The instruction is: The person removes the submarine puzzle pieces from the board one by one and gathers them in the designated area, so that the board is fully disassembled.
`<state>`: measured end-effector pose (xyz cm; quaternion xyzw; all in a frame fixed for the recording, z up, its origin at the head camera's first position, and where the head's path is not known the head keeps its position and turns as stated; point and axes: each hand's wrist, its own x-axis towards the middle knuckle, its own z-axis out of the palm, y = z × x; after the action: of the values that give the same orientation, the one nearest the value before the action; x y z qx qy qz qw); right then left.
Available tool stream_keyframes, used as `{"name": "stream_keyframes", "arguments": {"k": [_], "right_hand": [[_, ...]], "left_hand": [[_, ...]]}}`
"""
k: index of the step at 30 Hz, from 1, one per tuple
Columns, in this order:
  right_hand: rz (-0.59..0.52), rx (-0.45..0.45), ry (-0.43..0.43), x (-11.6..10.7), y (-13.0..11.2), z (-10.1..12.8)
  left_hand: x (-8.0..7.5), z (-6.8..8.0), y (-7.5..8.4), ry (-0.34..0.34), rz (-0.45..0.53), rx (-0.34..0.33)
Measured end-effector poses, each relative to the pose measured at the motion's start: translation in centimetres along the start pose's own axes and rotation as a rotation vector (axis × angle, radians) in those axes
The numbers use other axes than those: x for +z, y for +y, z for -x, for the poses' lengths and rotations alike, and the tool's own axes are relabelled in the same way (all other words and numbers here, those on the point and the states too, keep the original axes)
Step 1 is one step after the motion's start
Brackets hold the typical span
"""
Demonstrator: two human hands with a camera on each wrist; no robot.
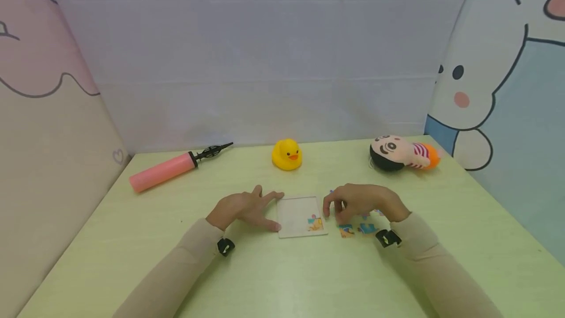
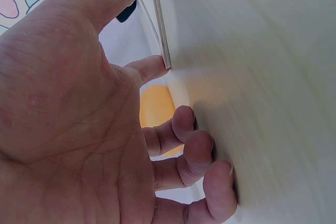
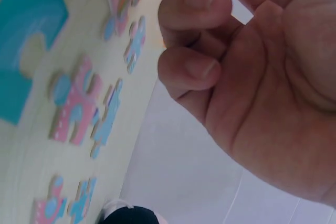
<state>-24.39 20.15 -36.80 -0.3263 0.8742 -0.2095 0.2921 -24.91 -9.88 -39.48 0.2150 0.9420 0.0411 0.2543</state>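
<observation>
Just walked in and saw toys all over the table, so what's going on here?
A person is working on a jigsaw. The left hand rests on the green table, fingertips against the pale square puzzle board, which holds one placed piece. The right hand hovers with curled fingers over loose pink and blue puzzle pieces. A yellow rubber duck sits behind.

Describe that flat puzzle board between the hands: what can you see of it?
The board is a thin, pale rectangular tray, wood-like at its edge, lying flat on the green table. It is mostly bare; a couple of coloured pieces sit in its near right corner. The left hand touches its left edge with thumb and fingers. The right hand hovers just beside its right edge, over loose pieces.
</observation>
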Motion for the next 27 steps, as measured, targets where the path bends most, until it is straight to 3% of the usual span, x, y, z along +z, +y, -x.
{"name": "stream_keyframes", "arguments": {"k": [6, 16, 27], "right_hand": [[0.040, -0.073, 0.015, 0.8, -0.6, -1.1], [0.062, -0.035, 0.035, 2.2, -1.5, -2.1], [0.003, -0.036, 0.057, 2.6, -2.0, -2.2]], "left_hand": [[0.0, -0.1, 0.1, -0.002, 0.001, -0.005], [0.2, -0.2, -0.1, -0.011, 0.003, -0.014], [0.0, -0.1, -0.1, -0.011, 0.008, -0.009]]}}
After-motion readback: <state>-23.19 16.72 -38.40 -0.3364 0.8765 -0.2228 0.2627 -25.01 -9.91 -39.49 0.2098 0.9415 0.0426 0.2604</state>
